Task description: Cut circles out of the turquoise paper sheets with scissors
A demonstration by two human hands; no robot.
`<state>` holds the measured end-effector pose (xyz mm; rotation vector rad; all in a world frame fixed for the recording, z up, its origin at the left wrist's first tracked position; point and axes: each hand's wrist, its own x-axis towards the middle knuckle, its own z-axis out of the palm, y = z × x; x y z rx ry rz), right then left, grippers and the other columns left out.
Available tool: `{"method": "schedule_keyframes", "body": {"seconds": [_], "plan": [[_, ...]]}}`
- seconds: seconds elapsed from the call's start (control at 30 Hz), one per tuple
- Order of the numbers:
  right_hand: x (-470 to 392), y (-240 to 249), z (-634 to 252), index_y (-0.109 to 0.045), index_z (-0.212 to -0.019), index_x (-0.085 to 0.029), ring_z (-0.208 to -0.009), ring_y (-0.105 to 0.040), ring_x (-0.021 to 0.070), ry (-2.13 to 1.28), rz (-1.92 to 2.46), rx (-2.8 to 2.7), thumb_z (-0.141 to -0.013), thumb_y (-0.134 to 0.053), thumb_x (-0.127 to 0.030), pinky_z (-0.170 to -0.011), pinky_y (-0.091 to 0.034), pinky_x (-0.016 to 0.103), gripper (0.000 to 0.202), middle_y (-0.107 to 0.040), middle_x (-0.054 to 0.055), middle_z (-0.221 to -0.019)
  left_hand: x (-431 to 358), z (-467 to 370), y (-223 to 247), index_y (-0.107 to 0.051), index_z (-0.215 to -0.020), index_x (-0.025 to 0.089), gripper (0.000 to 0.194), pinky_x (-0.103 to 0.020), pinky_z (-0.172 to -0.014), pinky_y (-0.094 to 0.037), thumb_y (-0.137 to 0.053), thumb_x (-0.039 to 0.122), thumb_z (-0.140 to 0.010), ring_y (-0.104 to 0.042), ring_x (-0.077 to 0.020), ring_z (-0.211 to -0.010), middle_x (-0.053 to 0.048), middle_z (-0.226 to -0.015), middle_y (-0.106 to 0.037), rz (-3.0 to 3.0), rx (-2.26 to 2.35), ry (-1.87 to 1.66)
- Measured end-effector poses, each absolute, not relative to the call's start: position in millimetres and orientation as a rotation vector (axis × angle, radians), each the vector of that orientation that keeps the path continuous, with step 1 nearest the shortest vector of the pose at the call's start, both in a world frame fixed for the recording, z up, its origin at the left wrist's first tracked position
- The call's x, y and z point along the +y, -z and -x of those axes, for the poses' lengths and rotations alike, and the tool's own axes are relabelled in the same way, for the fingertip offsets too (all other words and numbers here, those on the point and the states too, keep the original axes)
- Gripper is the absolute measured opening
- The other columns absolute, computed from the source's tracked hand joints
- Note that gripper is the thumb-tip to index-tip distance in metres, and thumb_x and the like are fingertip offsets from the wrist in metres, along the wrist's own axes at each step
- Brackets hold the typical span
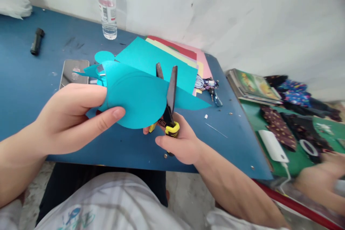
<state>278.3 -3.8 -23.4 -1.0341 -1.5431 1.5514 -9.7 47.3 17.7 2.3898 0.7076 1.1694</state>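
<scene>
White shirt [115, 201] nearest | left fingers [88, 95] pinching blue paper [137, 100] above desk [126, 151], near middle | right fingers [165, 142] gripping scissors [169, 107], blades parted at paper's right side | near curve seems cut; pointed strip [190, 102] on right seems still attached

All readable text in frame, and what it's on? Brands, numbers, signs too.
No text can be read with certainty.
Bottle label: print and a barcode-like block, too small and blurred.
Top book: yellowish title on the cover, too blurred.
Shirt: blue and green print, unreadable.
Scissors: no lettering I can make out.
</scene>
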Motion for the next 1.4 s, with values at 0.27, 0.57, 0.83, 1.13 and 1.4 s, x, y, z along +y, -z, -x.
{"method": "schedule_keyframes", "body": {"seconds": [0.27, 0.57, 0.83, 1.13, 1.4], "plan": [[-2.8, 27.4, -279.0, -0.072, -0.091, -0.026, -0.084, -0.065, 0.0224, -1.546, 0.957, -1.558, -0.069, -0.072, -0.003, -0.079, -0.053, 0.038, 0.032, -0.073, 0.001, -0.091, 45.0, 12.5, -28.0, -0.069, -0.08, 0.027, 0.024, -0.034, -0.045, -0.03, -0.071, 0.015, -0.1, -0.048, -0.0126, -0.047, 0.005, -0.061, -0.059, -2.413, 0.649, -1.014], [-1.8, 28.8, -278.5, -0.072, -0.09, -0.028, -0.084, -0.065, 0.023, -1.545, 0.962, -1.541, -0.069, -0.074, -0.004, -0.078, -0.053, 0.039, 0.032, -0.072, 0.001, -0.09, 43.8, 10.6, -25.5, -0.07, -0.081, 0.027, 0.023, -0.034, -0.046, -0.03, -0.069, 0.018, -0.103, -0.05, -0.0127, -0.047, 0.005, -0.061, -0.062, -2.384, 0.661, -1.051], [-1.4, 32.6, -279.5, -0.075, -0.098, -0.027, -0.085, -0.067, 0.0223, -1.57, 0.897, -1.502, -0.068, -0.073, 0.0, -0.079, -0.056, 0.038, 0.04, -0.073, 0.0, -0.091, 43.5, 9.5, -30.1, -0.07, -0.079, 0.027, 0.024, -0.033, -0.044, -0.029, -0.07, 0.017, -0.101, -0.048, -0.0121, -0.046, 0.005, -0.059, -0.06, -2.363, 0.67, -1.061], [-1.7, 31.1, -278.7, -0.075, -0.099, -0.026, -0.085, -0.068, 0.0222, -1.577, 0.903, -1.493, -0.067, -0.073, 0.0, -0.078, -0.058, 0.038, 0.041, -0.074, 0.0, -0.091, 37.5, 13.3, -24.1, -0.068, -0.073, 0.025, 0.029, -0.03, -0.046, -0.03, -0.071, 0.017, -0.101, -0.045, -0.0097, -0.047, 0.007, -0.057, -0.055, -2.315, 0.695, -1.108], [-1.2, 30.6, -279.1, -0.074, -0.097, -0.027, -0.083, -0.068, 0.0223, -1.576, 0.926, -1.496, -0.066, -0.075, -0.001, -0.074, -0.059, 0.037, 0.04, -0.074, 0.0, -0.09, 39.4, 7.2, -29.5, -0.066, -0.072, 0.026, 0.03, -0.03, -0.047, -0.029, -0.07, 0.018, -0.101, -0.039, -0.0099, -0.049, 0.007, -0.054, -0.047, -2.284, 0.719, -1.111]]}}
